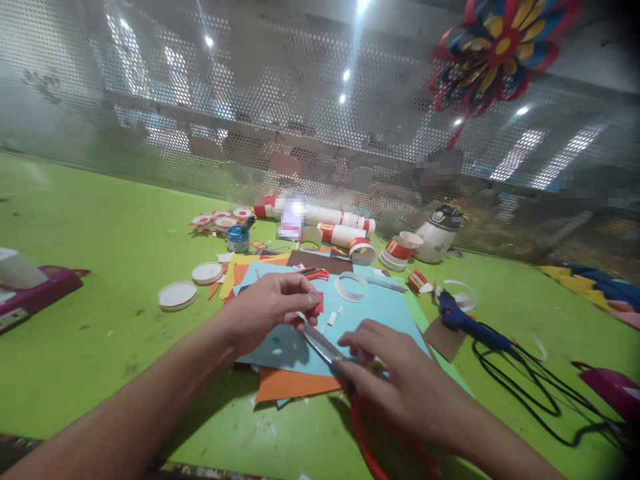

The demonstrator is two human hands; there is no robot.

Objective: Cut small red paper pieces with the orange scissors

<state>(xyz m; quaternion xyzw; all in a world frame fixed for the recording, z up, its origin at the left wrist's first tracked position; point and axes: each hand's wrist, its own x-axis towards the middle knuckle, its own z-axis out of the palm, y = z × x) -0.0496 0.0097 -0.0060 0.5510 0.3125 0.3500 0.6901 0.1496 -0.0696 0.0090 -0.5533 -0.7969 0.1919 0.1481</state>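
My left hand (273,303) pinches a small red paper piece (319,303) over a light blue paper sheet (370,313). My right hand (395,377) grips scissors (323,345) with red handles, their metal blades pointing up-left toward the red piece. The blade tips lie just below my left fingers. An orange sheet (290,385) sticks out from under the blue one.
A white paper ring (351,287), white lids (178,295), stacked red-and-white paper cups (345,235), a blue glue gun (467,321) with a black cord, a white kettle (440,233) and a pinwheel (493,50) are on or above the green table (90,220). A perforated metal screen backs it.
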